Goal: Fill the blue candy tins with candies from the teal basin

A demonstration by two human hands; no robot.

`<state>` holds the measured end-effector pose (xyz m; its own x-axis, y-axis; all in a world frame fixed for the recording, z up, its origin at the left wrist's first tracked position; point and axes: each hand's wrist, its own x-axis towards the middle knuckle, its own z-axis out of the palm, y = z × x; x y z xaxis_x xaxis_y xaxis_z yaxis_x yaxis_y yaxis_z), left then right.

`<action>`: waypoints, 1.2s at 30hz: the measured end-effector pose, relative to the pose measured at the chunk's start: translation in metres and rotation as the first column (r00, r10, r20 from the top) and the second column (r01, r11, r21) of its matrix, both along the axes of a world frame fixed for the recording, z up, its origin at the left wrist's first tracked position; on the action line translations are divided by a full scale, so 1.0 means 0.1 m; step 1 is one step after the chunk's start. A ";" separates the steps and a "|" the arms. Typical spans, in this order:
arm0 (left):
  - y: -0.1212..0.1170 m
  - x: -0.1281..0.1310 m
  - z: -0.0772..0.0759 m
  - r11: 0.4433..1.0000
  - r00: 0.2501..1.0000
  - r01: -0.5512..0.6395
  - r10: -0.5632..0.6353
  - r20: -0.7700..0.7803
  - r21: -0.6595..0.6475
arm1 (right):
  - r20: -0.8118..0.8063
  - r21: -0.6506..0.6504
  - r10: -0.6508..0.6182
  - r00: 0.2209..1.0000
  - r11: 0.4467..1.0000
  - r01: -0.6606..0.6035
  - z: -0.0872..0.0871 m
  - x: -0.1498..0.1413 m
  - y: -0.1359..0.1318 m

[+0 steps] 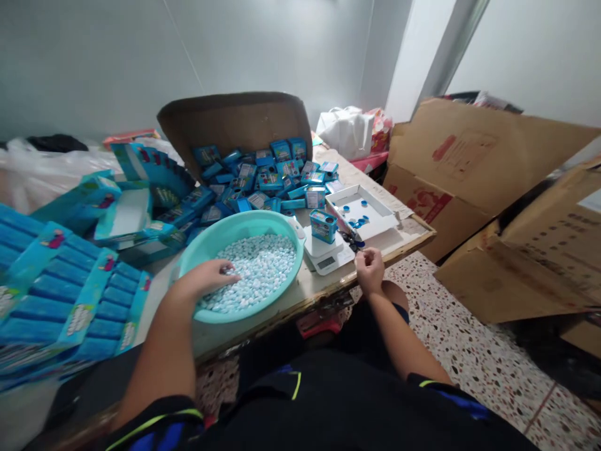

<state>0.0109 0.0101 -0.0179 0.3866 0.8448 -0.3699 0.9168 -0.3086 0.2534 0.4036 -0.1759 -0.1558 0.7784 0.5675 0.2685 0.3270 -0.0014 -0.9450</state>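
My left hand (220, 275) is down inside a turquoise basin (206, 243), its fingers bent against the small pale blue and white pellets (265, 263); whether they have closed on any, I cannot tell. My right hand (369, 268) is drawn in with its fingers curled together at the front edge of the worktop (300, 289); I can't see whether something small is inside it.

Between my two hands, nearer the right, a white scale (345, 253) stands against the basin's side, with a blue container (323, 226) upright on it. Just beyond my right hand is a dark object (353, 240), too small to make out, and behind that a white tray (381, 224) with blue caps (365, 218) in it. Farther ahead of my left hand, many blue boxes (270, 180) spill from a cardboard box (235, 119).
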 end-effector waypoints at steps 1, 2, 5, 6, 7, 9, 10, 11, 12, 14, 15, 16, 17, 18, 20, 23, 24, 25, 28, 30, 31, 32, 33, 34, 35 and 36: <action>-0.06 0.03 0.05 1.000 1.000 -0.001 0.001 -0.002 -0.001 | -0.025 -0.002 0.006 1.000 1.000 -0.006 0.00 0.02 -0.02; -0.12 0.06 0.10 1.000 1.000 -0.005 0.005 0.004 0.007 | -0.051 -0.007 0.008 0.999 1.000 -0.008 0.00 0.05 -0.04; -0.23 0.14 0.18 0.997 0.997 -0.056 0.054 0.054 0.043 | -0.120 -0.028 0.010 0.993 1.000 -0.014 -0.02 0.12 -0.11; -0.25 0.15 0.19 0.995 0.995 -0.077 0.073 0.073 0.058 | -0.120 -0.025 0.029 0.992 0.999 -0.032 -0.03 0.13 -0.13; -0.26 0.15 0.19 0.993 0.992 -0.094 0.088 0.087 0.068 | -0.103 -0.022 0.054 0.993 0.998 -0.057 -0.04 0.14 -0.15; -0.25 0.15 0.18 0.992 0.989 -0.109 0.102 0.107 0.060 | -0.035 -0.030 0.106 0.994 0.994 -0.107 -0.05 0.14 -0.18; -0.25 0.14 0.18 0.992 0.987 -0.116 0.110 0.114 0.050 | 0.000 -0.046 0.120 0.993 0.992 -0.120 -0.05 0.13 -0.19; -0.24 0.14 0.17 0.991 0.985 -0.129 0.122 0.122 0.047 | 0.026 -0.062 0.126 0.992 0.990 -0.124 -0.04 0.12 -0.20; -0.23 0.14 0.17 0.987 0.981 -0.149 0.141 0.135 0.053 | 0.042 -0.074 0.128 0.991 0.989 -0.124 -0.02 0.11 -0.20; -0.22 0.14 0.17 0.979 0.972 -0.188 0.174 0.157 0.081 | 0.067 -0.072 0.125 0.990 0.990 -0.120 0.07 0.07 -0.19; -0.22 0.15 0.17 0.974 0.969 -0.208 0.192 0.157 0.093 | 0.091 -0.059 0.123 0.988 0.991 -0.118 0.14 0.05 -0.17; -0.22 0.16 0.17 0.970 0.967 -0.224 0.209 0.149 0.095 | 0.128 -0.043 0.123 0.984 0.992 -0.118 0.23 0.03 -0.15; -0.22 0.16 0.17 0.968 0.966 -0.235 0.222 0.134 0.086 | 0.176 -0.029 0.122 0.977 0.993 -0.119 0.34 0.02 -0.10; -0.23 0.16 0.17 0.969 0.966 -0.238 0.229 0.119 0.070 | 0.228 -0.023 0.125 0.966 0.992 -0.123 0.46 0.00 -0.05; -0.25 0.16 0.19 0.975 0.970 -0.220 0.215 0.112 0.037 | 0.335 -0.052 0.166 0.928 0.986 -0.158 0.70 -0.01 0.12; -0.26 0.11 0.31 0.986 0.973 -0.168 0.164 0.164 0.013 | 0.441 -0.153 0.334 0.833 0.943 -0.297 0.94 -0.01 0.47; -0.26 0.10 0.37 0.987 0.971 -0.157 0.151 0.185 0.019 | 0.442 -0.192 0.413 0.796 0.911 -0.366 0.98 -0.01 0.61; -0.24 0.10 0.44 0.988 0.969 -0.151 0.141 0.203 0.037 | 0.422 -0.226 0.487 0.765 0.874 -0.431 1.01 0.00 0.74; -0.15 0.16 0.64 0.981 0.967 -0.143 0.111 0.229 0.128 | 0.327 -0.277 0.584 0.743 0.811 -0.515 1.11 -0.01 1.06; -0.06 0.24 0.70 0.981 0.967 -0.101 0.057 0.250 0.168 | 0.337 -0.214 0.511 0.791 0.860 -0.464 1.27 -0.09 1.20; -0.02 0.28 0.70 0.982 0.963 -0.068 0.019 0.270 0.175 | 0.354 -0.148 0.458 0.815 0.888 -0.435 1.37 -0.15 1.24; 0.03 0.30 0.68 0.984 0.955 -0.031 -0.023 0.296 0.176 | 0.364 -0.071 0.409 0.836 0.908 -0.414 1.49 -0.24 1.28; 0.07 0.31 0.64 0.984 0.944 0.000 -0.059 0.325 0.177 | 0.362 -0.001 0.383 0.850 0.912 -0.411 1.60 -0.34 1.30; 0.10 0.30 0.59 0.983 0.931 0.018 -0.082 0.355 0.181 | 0.349 0.046 0.389 0.853 0.902 -0.430 1.71 -0.46 1.33; 0.13 0.26 0.53 0.982 0.919 0.025 -0.095 0.383 0.185 | 0.329 0.060 0.431 0.840 0.879 -0.474 1.80 -0.59 1.37; 0.15 0.22 0.47 0.981 0.905 0.022 -0.101 0.412 0.192 | 0.306 0.043 0.500 0.810 0.843 -0.536 1.86 -0.73 1.41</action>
<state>0.0324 0.0250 0.0288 0.5257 0.8507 -0.0076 0.7158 -0.4375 0.5443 0.3306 -0.0353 0.0299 0.2631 0.8142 0.5175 0.4891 0.3498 -0.7990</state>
